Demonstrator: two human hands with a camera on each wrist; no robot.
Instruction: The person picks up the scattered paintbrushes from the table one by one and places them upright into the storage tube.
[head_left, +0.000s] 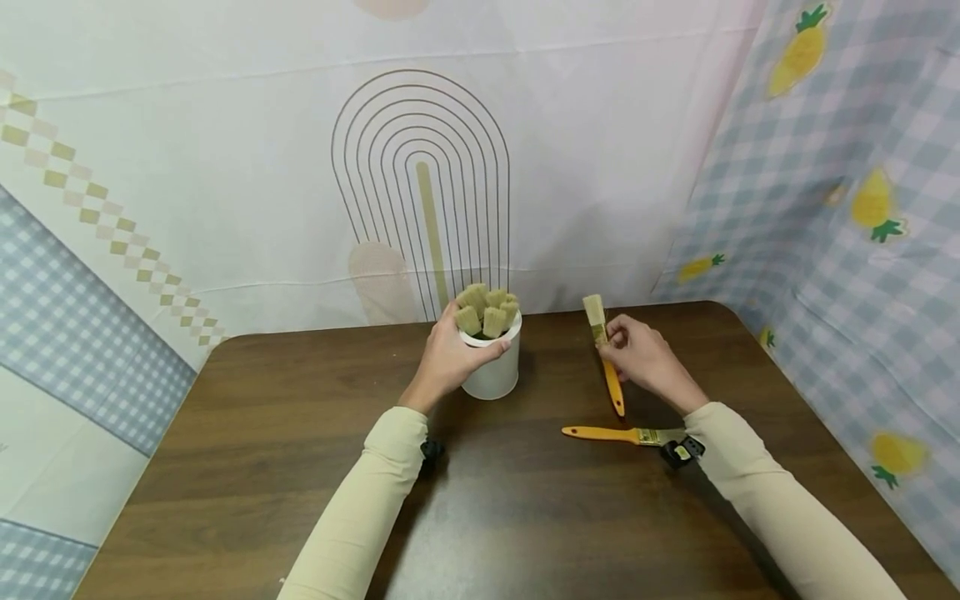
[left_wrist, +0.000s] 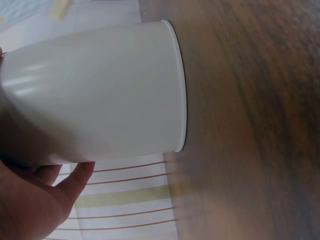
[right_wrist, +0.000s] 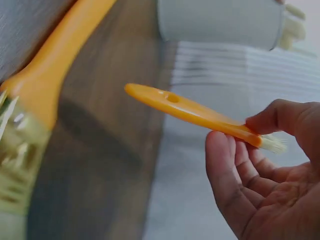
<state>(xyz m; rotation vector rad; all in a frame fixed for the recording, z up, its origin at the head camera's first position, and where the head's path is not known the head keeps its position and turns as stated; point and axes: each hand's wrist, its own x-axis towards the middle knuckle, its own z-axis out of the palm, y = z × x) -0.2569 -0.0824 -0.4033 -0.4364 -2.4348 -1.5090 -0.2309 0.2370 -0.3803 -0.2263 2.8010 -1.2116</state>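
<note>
A white cylindrical container (head_left: pixel 491 375) stands upright on the table, holding several paintbrushes (head_left: pixel 493 321) with their pale bristles up. My left hand (head_left: pixel 450 354) grips it near the rim, thumb at the front and fingers round the left side. In the left wrist view the container's smooth wall (left_wrist: pixel 110 90) fills much of the picture. To the right, my right hand (head_left: pixel 643 354) pinches a paintbrush (head_left: pixel 612 385) between thumb and fingers, its bristles up and its orange handle pointing down. The right wrist view shows this orange handle (right_wrist: pixel 185 110) above the tabletop.
Another orange-handled paintbrush (head_left: pixel 600 433) lies flat on the brown wooden table (head_left: pixel 510 517), its bristle end partly under the right wrist and its camera (head_left: pixel 681 452). Patterned cloth (head_left: pixel 600 150) hangs behind the table's far edge and along the sides.
</note>
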